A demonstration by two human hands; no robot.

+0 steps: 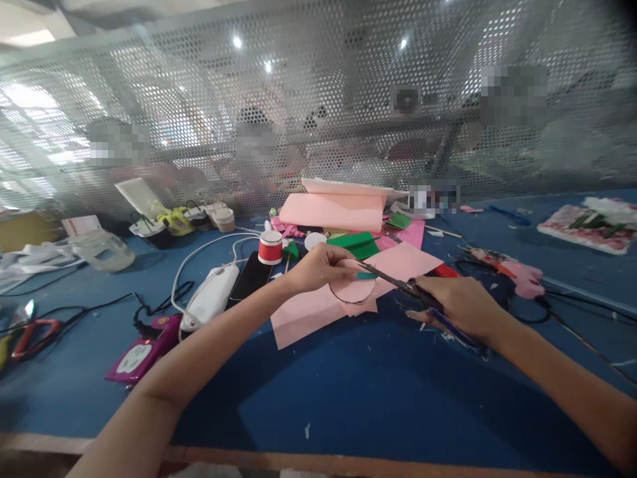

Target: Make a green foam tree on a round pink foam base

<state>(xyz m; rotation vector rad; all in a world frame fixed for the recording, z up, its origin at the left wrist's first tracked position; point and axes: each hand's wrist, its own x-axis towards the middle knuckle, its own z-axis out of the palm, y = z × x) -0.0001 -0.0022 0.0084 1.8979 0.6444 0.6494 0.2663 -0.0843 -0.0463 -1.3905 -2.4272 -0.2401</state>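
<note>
My left hand (323, 267) pinches a round piece of pink paper (351, 287) with a dark outline round its edge. A small teal strip (365, 275) shows at the paper beside my fingertips. My right hand (455, 307) is wrapped round the handles of a pair of scissors (393, 281), whose blades point left and reach the upper right edge of the round piece. Beneath it, a larger pink paper sheet (298, 318) lies on the blue table (279, 405).
Behind the hands lie a pink paper roll (333, 211) and green paper (355, 245). At left are a red-and-white cup (270, 248), a black phone (251, 277), a white power bank (212, 297) and a purple power strip (144, 352). A pink glue gun (522, 273) with cables sits at right.
</note>
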